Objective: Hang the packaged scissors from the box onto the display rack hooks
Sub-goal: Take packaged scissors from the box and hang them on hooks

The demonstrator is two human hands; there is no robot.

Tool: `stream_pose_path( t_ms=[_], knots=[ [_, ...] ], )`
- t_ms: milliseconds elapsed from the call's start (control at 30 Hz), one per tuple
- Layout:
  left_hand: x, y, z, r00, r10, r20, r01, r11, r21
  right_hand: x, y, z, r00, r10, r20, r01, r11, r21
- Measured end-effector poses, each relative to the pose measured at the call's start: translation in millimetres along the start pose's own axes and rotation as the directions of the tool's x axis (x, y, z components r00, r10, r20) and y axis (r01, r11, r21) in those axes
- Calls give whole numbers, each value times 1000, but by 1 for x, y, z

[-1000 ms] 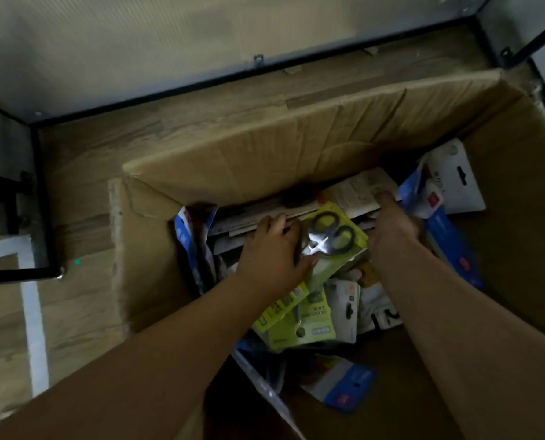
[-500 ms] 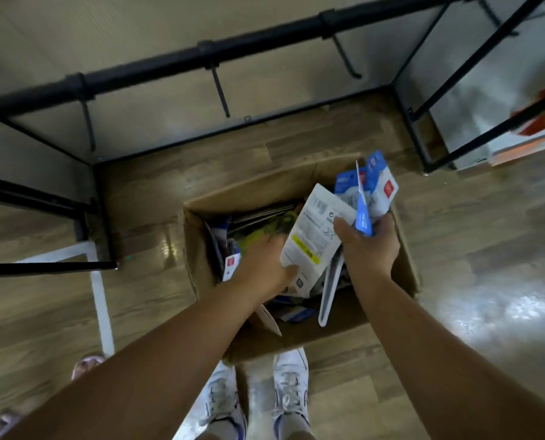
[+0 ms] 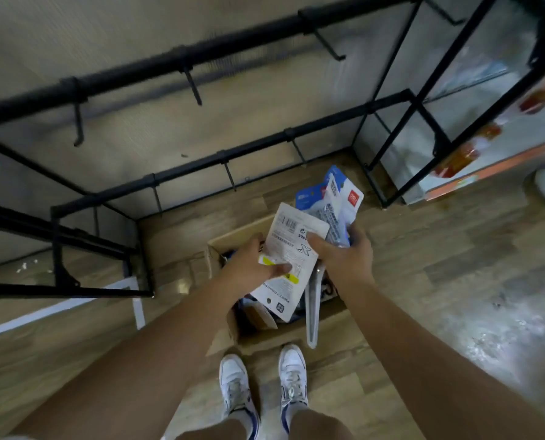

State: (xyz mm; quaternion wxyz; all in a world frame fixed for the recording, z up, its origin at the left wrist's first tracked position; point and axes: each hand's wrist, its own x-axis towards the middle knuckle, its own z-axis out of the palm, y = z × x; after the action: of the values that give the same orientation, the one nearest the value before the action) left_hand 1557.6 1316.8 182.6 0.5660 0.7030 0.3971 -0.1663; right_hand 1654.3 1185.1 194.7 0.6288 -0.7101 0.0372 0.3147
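Note:
Both hands hold scissor packs above the cardboard box (image 3: 230, 241) on the floor. My left hand (image 3: 249, 265) grips a white pack (image 3: 292, 249) with a yellow stripe, back side up. My right hand (image 3: 344, 255) also pinches that white pack with its thumb and clutches a bundle of blue-and-white packs (image 3: 334, 201) fanned upward, with one grey pack (image 3: 312, 312) hanging down. The black display rack (image 3: 176, 60) stands ahead with bare hooks (image 3: 193, 87) on its upper bar and more hooks (image 3: 230, 176) on the lower bar.
My two white shoes (image 3: 236, 392) stand just before the box on the wooden floor. A second black rack frame (image 3: 423, 100) with orange-red goods (image 3: 455, 160) stands at the right. A white floor line (image 3: 58, 309) runs at the left.
Both hands have lifted out of the box holding packs. The view has risen and pulled back, so the rack bars and hooks now show and the box looks smaller.

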Motion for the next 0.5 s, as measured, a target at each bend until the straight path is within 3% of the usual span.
stream_pose_path(
  t_ms=[133, 300, 500],
  knots=[
    [-49, 45, -35, 997, 37, 66, -35, 999, -31, -42, -60, -9, 993, -35, 110, 31, 999, 34],
    [-116, 110, -81, 942, 143, 302, -127, 989, -72, -83, -152, -16, 941, -103, 324, 62, 989, 133],
    [-181, 156, -106, 925, 260, 277, -223, 962, -157, -118, -223, 2, 875, -152, 459, 101, 986, 133]
  ],
)
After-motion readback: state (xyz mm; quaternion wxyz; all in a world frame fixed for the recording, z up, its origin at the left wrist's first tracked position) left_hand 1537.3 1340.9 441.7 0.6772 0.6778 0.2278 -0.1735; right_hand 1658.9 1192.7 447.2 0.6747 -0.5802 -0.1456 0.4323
